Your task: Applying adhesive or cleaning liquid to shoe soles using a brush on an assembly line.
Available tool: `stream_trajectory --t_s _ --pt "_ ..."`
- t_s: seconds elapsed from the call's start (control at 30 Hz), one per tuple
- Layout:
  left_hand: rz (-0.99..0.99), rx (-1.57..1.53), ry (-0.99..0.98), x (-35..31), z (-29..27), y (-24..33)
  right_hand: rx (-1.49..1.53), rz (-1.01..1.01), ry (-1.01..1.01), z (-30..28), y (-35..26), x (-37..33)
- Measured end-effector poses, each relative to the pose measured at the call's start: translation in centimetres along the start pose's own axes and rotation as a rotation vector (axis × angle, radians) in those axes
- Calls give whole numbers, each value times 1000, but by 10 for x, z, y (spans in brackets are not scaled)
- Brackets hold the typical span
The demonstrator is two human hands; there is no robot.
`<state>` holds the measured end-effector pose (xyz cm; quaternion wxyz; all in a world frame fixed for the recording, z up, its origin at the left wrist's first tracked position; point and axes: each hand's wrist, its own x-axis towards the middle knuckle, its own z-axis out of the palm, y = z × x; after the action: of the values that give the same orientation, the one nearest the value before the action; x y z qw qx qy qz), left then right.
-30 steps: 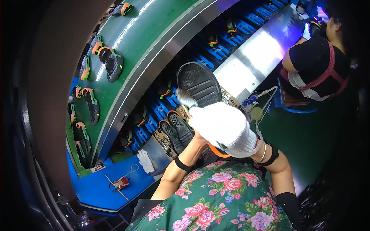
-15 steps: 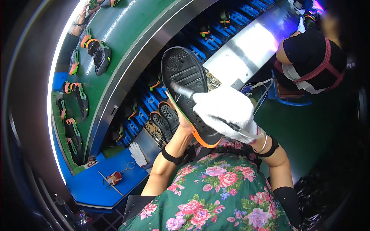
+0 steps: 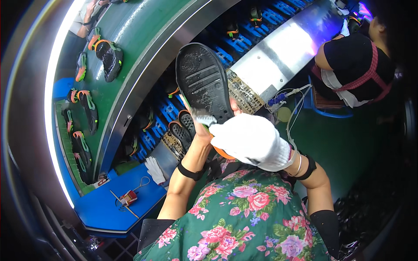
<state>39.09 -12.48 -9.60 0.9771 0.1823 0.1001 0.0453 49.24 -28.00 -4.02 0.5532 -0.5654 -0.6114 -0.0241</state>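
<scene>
A large black shoe sole (image 3: 203,82) with ridges and small holes is tilted up in front of me, a bit of orange edge showing at its near end. My bare left hand (image 3: 201,132) is closed around the sole from beneath, its fingertips showing at the right edge. In a white knitted glove, my right hand (image 3: 250,140) grips a small brush (image 3: 204,118). The pale bristles touch the near part of the sole; the brush's handle is hidden by the glove. Wet, shiny patches show on the sole's far end.
On the left, a green conveyor (image 3: 143,30) carries several black-and-orange shoe parts (image 3: 109,61). Behind my hands runs a rack of blue holders (image 3: 167,115) with soles. A blue table (image 3: 104,213) bears a red container (image 3: 129,198) and a white glove (image 3: 154,169). A person (image 3: 352,61) sits at right.
The brush and my right hand have moved down the sole toward its near end. The sole has shifted slightly up and left, and left-hand fingertips now show at its right edge.
</scene>
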Motion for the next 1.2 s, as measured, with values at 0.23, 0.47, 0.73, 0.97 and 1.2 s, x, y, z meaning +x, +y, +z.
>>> stream_trajectory --t_s 0.23,0.47,0.73,0.97,1.2 --pt "2 87 9 3 4 14 135 141 -77 -6 0 -7" --pt "53 106 10 6 10 17 241 271 39 -12 3 -11" --pt "156 151 -35 13 14 25 319 289 80 -21 7 -6" --pt "154 172 -14 19 22 26 181 157 26 -22 0 -10" --pt "104 144 10 26 18 30 210 320 58 -24 7 -16"
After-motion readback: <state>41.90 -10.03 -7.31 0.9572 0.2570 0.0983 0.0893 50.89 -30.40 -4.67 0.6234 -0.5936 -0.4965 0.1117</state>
